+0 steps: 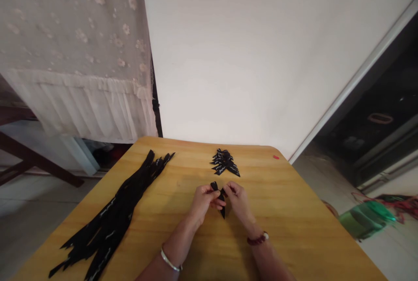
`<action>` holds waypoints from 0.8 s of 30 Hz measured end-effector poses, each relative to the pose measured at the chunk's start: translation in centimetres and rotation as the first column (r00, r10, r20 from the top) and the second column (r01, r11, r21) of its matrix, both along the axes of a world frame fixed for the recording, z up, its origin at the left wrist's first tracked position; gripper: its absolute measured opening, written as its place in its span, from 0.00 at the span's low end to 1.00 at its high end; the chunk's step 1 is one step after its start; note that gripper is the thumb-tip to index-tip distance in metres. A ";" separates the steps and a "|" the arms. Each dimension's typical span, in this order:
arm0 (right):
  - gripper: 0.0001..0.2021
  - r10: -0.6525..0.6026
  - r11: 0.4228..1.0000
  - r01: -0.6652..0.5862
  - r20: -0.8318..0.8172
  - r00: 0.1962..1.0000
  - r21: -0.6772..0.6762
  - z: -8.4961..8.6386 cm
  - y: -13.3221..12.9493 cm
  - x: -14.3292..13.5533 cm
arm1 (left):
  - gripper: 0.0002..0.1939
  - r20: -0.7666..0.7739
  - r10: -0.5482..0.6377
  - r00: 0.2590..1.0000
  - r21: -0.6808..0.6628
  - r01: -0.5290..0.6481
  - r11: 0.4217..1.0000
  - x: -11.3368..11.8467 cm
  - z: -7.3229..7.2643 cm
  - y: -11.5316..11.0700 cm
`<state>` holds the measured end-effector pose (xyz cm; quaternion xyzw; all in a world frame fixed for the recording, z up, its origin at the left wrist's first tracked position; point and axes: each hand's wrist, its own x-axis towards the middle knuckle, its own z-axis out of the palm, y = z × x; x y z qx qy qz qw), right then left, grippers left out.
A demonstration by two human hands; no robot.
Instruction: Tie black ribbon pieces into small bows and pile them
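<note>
Over the middle of the wooden table, my left hand (205, 199) and my right hand (237, 198) pinch one black ribbon (223, 212) between them. The ribbon is looped near the fingertips, and a pointed tail hangs down below. My fingers cover part of the loop. Just beyond my hands lies a small pile of black ribbon bows (225, 162) with white lettering. To the left, a long bundle of loose black ribbons (119, 205), also printed in white, stretches from the near edge toward the back.
The wooden table (294, 229) stands against a white wall panel (235, 55). A small red piece (276, 157) lies near its back right corner. On the floor at right is a green translucent container (367, 219). A lace curtain (85, 46) hangs at back left.
</note>
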<state>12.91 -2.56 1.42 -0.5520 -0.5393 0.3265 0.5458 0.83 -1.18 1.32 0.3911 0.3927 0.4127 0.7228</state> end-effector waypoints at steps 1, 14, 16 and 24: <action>0.16 -0.009 1.000 0.009 0.000 1.000 -0.002 0.0 0.0 0.0 | 0.07 0.005 -0.002 1.000 0.000 0.002 1.000 0.0 0.0 0.0; 0.15 0.068 0.985 -0.111 -0.305 0.950 -0.129 0.2 -0.7 -0.1 | 0.14 0.029 0.079 0.996 0.018 -0.080 0.997 0.1 0.2 0.1; 0.12 0.139 0.980 -0.174 -0.302 0.943 -0.094 0.4 -0.7 -0.3 | 0.15 0.013 0.078 0.997 0.032 -0.079 0.996 0.1 0.1 0.1; 0.08 0.120 0.986 -0.145 -0.247 0.962 -0.088 0.4 -0.5 -0.3 | 0.19 -0.029 0.032 0.999 0.024 -0.031 0.999 0.3 0.3 -0.1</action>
